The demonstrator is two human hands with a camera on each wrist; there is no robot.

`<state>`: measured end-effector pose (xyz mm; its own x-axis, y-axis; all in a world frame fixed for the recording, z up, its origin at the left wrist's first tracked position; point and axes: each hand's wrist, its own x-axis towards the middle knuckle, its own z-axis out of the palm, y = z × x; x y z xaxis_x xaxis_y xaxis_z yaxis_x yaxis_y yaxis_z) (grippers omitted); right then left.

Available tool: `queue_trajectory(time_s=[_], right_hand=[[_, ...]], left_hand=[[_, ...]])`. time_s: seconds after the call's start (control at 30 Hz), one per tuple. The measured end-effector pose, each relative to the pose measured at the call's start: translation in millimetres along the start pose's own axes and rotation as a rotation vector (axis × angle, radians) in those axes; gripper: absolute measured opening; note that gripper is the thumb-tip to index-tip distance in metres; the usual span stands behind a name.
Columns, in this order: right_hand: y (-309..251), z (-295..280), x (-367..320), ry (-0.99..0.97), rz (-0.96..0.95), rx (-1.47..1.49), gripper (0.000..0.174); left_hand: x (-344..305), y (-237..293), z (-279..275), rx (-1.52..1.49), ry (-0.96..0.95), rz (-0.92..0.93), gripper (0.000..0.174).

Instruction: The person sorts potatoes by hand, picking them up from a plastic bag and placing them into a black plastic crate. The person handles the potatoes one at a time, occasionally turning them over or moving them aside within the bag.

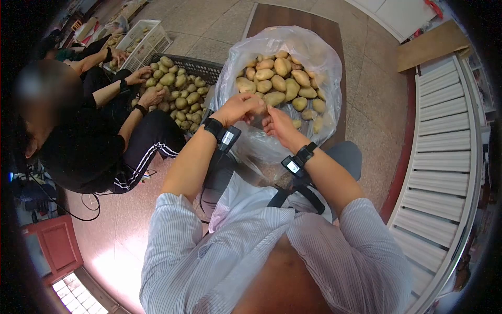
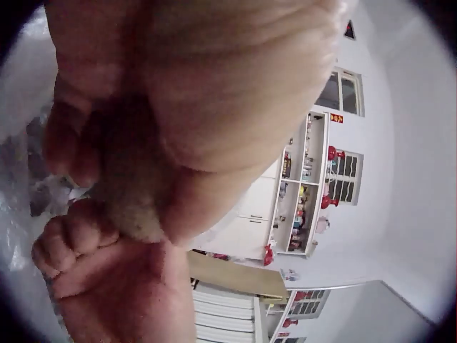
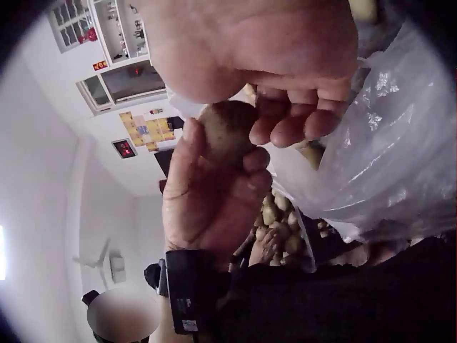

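A brown potato point(image 3: 228, 134) sits between my two hands above an open clear plastic bag point(image 1: 332, 73). My left hand point(image 1: 238, 109) grips it with the thumb on one side and curled fingers on the other. Against its other end, my right hand point(image 1: 282, 127) has its thumb and index finger, the remaining fingers curled in. The left wrist view shows the potato's dull skin close up, partly shadowed by the left palm. Many yellowish potatoes point(image 1: 278, 83) lie in the bag beyond my hands.
The bag stands before a brown board point(image 1: 293, 17). To its left is a black crate point(image 1: 196, 65) heaped with potatoes, where another person's hands point(image 1: 151, 98) are at work. A white crate point(image 1: 149, 39) stands farther back. A white radiator point(image 1: 444, 157) lines the right side.
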<state>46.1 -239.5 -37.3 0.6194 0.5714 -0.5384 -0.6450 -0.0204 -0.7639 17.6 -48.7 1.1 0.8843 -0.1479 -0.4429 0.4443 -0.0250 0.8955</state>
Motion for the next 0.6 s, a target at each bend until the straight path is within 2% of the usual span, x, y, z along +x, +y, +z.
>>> queue_trajectory(time_s=[0.07, 0.1, 0.17, 0.23, 0.27, 0.33, 0.47, 0.53, 0.6], right_hand=[[6, -8, 5, 0.071, -0.104, -0.155, 0.033], [11, -15, 8, 0.058, -0.103, -0.158, 0.033], [19, -30, 15, 0.202, -0.107, -0.184, 0.025], [21, -43, 16, 0.261, -0.111, -0.223, 0.023], [26, -51, 20, 0.24, -0.109, -0.225, 0.023], [41, -72, 34, 0.4, -0.271, -0.573, 0.024], [54, -102, 43, 0.462, -0.322, -0.649, 0.025], [56, -107, 42, 0.478, -0.447, -0.85, 0.026], [55, -106, 37, 0.484, -0.473, -0.923, 0.026]], left_hand=[[4, -4, -9, -0.251, 0.05, 0.004, 0.036], [-2, 4, -7, -0.319, 0.083, 0.01, 0.033], [-5, 4, -14, -0.386, 0.129, 0.053, 0.033], [-1, -1, -27, -0.497, 0.143, 0.091, 0.032], [-2, -2, -33, -0.497, 0.164, 0.093, 0.032], [-2, -5, -42, -0.585, 0.265, 0.112, 0.031], [7, -28, -77, -0.693, 0.329, 0.115, 0.032], [9, -45, -103, -0.685, 0.377, 0.069, 0.033], [6, -54, -121, -0.525, 0.388, 0.041, 0.035]])
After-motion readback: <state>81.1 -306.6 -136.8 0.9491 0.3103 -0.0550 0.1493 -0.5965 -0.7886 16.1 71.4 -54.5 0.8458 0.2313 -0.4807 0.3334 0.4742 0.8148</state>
